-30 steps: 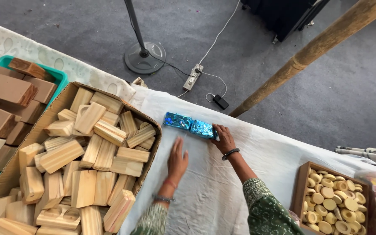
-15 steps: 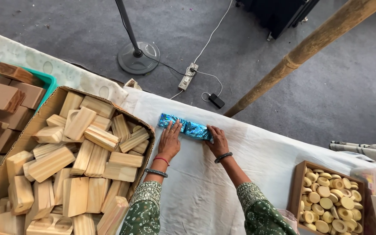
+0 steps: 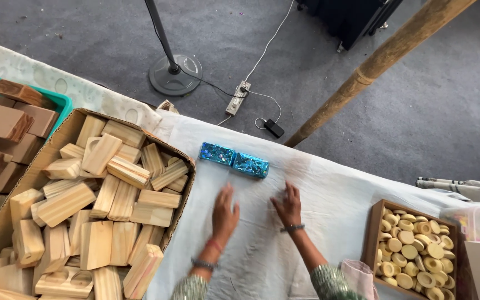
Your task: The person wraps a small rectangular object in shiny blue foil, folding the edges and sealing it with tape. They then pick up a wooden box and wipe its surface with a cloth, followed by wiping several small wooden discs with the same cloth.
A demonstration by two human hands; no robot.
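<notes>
- My left hand [image 3: 224, 214] lies flat on the white cloth table cover [image 3: 329, 194], fingers spread wide, holding nothing.
- My right hand [image 3: 289, 205] is flat on the cloth too, just to the right of the left one, fingers spread and empty.
- The two shiny blue foil-wrapped blocks [image 3: 234, 160] lie end to end near the far edge of the cloth, a bit beyond my fingertips. Neither hand touches them.
- I wear bangles on both wrists and green patterned sleeves.
- To the left, touching the white cloth, sits a big brown cardboard box [image 3: 187, 183] full of pale wooden blocks [image 3: 106, 194] piled every which way.
- Farther left is a teal plastic tray [image 3: 56, 101] with darker brown wooden blocks [image 3: 1, 133] stacked in it. It rests on a pale patterned cloth [image 3: 40, 75].
- At the near right is a small wooden box [image 3: 375, 233] full of little round cream-coloured wooden pieces [image 3: 418, 255].
- Beyond the table the floor is grey carpet [image 3: 429, 111].
- On the carpet stands a black metal stand with a round base [image 3: 175, 75].
- Near it lies a white power strip with a white cord [image 3: 234, 98] and a small black plug block [image 3: 274, 129].
- A thick bamboo pole [image 3: 373, 61] slants from the table's far edge up to the far right.
</notes>
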